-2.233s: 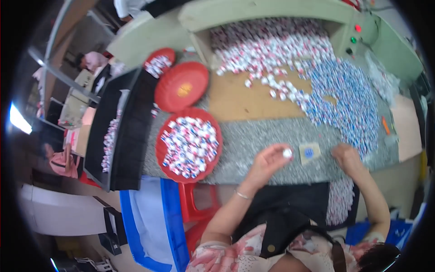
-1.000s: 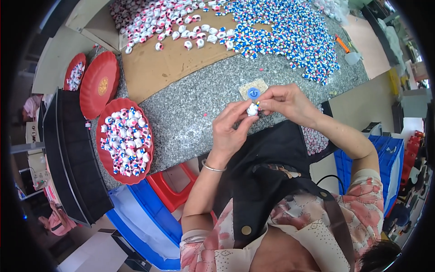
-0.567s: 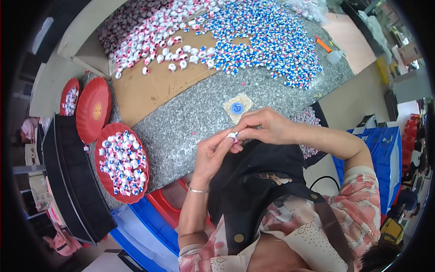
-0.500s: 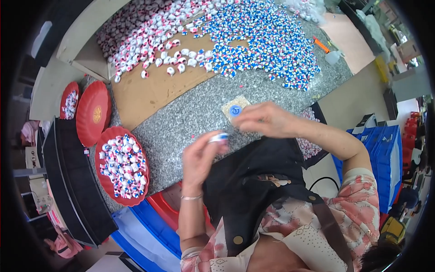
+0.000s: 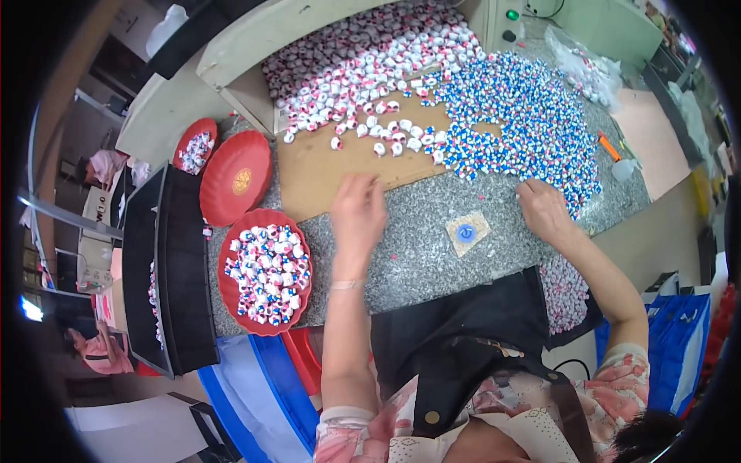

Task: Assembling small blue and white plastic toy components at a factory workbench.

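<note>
My left hand (image 5: 357,214) reaches forward over the brown board (image 5: 340,162), fingers curled down near loose red-and-white caps (image 5: 363,69); I cannot see anything in it. My right hand (image 5: 543,210) rests palm down at the near edge of the heap of blue-and-white caps (image 5: 525,116), fingers among them. Between the two hands a small square card with a blue round piece (image 5: 466,232) lies on the speckled tabletop (image 5: 409,255).
A red tray full of finished caps (image 5: 265,270) stands at my left, an empty red dish (image 5: 235,176) and a smaller filled one (image 5: 194,150) behind it. A black tray (image 5: 166,270) lies further left. An orange tool (image 5: 608,147) lies at the right. More caps sit in my lap (image 5: 567,289).
The hands were together near my chest with a small cap. They have parted: the left went forward toward the red-and-white caps, the right out to the blue pile.
</note>
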A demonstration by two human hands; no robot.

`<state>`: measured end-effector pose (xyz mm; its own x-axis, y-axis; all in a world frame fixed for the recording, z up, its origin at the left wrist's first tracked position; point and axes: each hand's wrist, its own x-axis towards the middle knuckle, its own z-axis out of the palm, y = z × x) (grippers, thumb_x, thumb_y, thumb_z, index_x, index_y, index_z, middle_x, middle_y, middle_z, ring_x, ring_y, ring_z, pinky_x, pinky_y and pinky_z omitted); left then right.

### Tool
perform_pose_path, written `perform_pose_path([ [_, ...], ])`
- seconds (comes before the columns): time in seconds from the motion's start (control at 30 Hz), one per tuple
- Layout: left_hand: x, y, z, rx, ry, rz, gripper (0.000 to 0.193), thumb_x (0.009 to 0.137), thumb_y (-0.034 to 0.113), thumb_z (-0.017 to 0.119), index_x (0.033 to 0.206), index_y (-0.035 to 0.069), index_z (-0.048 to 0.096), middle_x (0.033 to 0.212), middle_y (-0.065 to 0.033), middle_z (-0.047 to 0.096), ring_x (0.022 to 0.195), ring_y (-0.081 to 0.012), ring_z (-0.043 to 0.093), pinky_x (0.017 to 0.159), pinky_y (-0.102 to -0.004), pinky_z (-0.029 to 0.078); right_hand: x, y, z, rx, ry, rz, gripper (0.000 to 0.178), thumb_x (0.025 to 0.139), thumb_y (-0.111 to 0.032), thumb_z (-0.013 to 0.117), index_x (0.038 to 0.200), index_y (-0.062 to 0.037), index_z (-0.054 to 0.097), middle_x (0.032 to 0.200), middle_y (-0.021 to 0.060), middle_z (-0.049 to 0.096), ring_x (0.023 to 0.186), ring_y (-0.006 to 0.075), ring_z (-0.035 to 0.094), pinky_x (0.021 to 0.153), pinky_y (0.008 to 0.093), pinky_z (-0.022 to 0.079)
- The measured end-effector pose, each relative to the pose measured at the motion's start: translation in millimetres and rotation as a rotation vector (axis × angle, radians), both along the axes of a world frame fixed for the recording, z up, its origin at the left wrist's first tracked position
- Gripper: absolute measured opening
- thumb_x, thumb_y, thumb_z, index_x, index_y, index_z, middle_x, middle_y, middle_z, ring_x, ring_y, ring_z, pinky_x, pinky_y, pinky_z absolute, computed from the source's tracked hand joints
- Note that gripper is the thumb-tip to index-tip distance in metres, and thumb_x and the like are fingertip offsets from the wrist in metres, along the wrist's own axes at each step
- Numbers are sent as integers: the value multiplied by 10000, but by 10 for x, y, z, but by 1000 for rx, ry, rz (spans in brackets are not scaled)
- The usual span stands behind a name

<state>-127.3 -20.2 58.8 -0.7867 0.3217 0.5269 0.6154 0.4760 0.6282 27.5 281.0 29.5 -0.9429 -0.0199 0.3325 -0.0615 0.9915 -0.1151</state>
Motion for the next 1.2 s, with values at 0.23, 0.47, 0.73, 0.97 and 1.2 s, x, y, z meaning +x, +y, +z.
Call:
perform_pose_path([
  [0.23,-694,624,-640,-392,82,-20,191,818,33,568,1005,1,590,975,-230,589,918,-378,609,753,-494,497,137,-26,-77,-261,-76,116,178,797,-37,639,970,-40,595,917,151,566,855,342,593,717,412,500],
  [0.47,-259,436,-365,233,-535,-248,197,892,15,531,1083,5,577,987,-141,611,888,-221,606,777,-343,501,168,-36,47,-184,-242,322,137,771,1,589,905,-16,615,931,144,562,908,338,590,756,410,497],
  [0.73,856,-129,-555,782,-960,-391,267,859,-37,627,1116,13,577,1044,-54,618,944,-130,591,816,-263,487,58,-130,84,-316,-233,286,120,800,-57,640,913,-21,661,918,138,610,876,337,616,740,425,507],
  [0.97,1230,-224,-396,935,-1153,-506,258,902,13,601,1157,2,560,1090,-90,623,936,-160,617,828,-297,512,225,-311,155,-263,-162,205,124,802,-71,647,917,-26,662,822,140,620,786,343,634,680,429,515],
  [1.2,1182,-229,-333,835,-1072,-420,375,862,-30,628,1227,-41,540,1142,-118,612,1032,-191,612,926,-348,506,115,-177,48,73,-247,284,88,768,-72,594,834,-18,615,721,141,567,688,331,613,602,430,493],
])
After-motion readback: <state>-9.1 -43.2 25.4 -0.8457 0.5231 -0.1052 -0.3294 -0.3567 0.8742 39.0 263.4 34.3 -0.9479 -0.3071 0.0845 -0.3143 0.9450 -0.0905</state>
